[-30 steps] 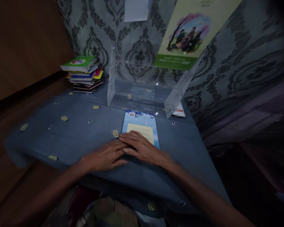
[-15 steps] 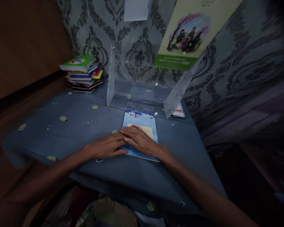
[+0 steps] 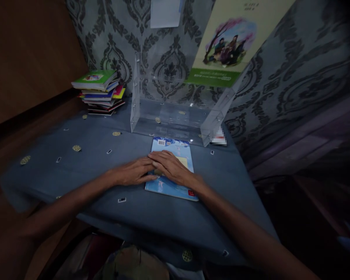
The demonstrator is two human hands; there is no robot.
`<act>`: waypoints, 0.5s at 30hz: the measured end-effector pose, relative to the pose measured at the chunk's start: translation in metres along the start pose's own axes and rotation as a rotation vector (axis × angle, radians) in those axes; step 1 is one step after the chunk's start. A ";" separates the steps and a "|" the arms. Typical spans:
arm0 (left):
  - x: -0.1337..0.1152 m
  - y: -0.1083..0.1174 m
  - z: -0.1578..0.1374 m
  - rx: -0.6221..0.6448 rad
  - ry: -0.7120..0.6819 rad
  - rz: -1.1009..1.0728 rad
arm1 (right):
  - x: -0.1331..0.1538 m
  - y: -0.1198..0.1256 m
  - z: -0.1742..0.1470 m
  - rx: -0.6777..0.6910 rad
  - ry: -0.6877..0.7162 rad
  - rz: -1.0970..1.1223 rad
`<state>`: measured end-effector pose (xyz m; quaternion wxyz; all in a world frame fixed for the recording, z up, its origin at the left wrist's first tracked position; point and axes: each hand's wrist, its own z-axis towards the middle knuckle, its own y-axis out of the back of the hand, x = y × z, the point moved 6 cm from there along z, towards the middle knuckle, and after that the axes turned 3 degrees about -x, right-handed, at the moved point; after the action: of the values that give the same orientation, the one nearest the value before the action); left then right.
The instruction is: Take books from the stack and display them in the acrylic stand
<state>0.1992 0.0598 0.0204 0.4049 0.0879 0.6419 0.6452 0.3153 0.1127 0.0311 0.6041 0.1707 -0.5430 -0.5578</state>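
A thin blue book (image 3: 179, 187) lies flat on the cloth-covered table, its back cover up with a barcode near the far edge. Across its middle rests my right hand (image 3: 172, 166), palm down with the fingers stretched toward the left. My left hand (image 3: 136, 170) reaches in from the left, flat, its fingertips tucked partly beneath the right fingers at the book's left edge. Both hands are open, and neither grips anything. They hide part of a pale yellow panel on the cover.
Just beyond the book stands a clear acrylic rack (image 3: 167, 124). At the back left is a stack of books (image 3: 96, 93). A cream and green poster (image 3: 230, 50) hangs above the rack. A small white item (image 3: 219, 138), blurred, stands right of the rack. The tablecloth (image 3: 90, 171) is blue-grey.
Both hands have slid slightly away from me over the cover, uncovering more of the book's near part, including a red mark at its near right corner. The view has shifted slightly.
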 end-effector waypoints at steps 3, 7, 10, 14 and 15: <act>0.003 0.001 0.002 -0.010 0.004 -0.009 | -0.003 0.000 0.002 -0.007 -0.017 -0.017; 0.008 0.001 0.005 -0.021 -0.006 -0.009 | -0.009 -0.002 0.003 0.020 -0.029 -0.029; 0.013 0.000 0.007 -0.046 -0.005 -0.008 | -0.016 -0.004 0.005 0.024 -0.073 -0.071; 0.016 0.000 0.010 -0.041 0.001 -0.019 | -0.023 -0.005 0.010 0.044 -0.095 -0.095; 0.017 0.001 0.011 -0.043 0.006 -0.017 | -0.024 -0.005 0.012 0.048 -0.097 -0.102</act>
<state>0.1950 0.0787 0.0160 0.4104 0.0718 0.6296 0.6558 0.3079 0.1361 0.0196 0.5436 0.1851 -0.5756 -0.5822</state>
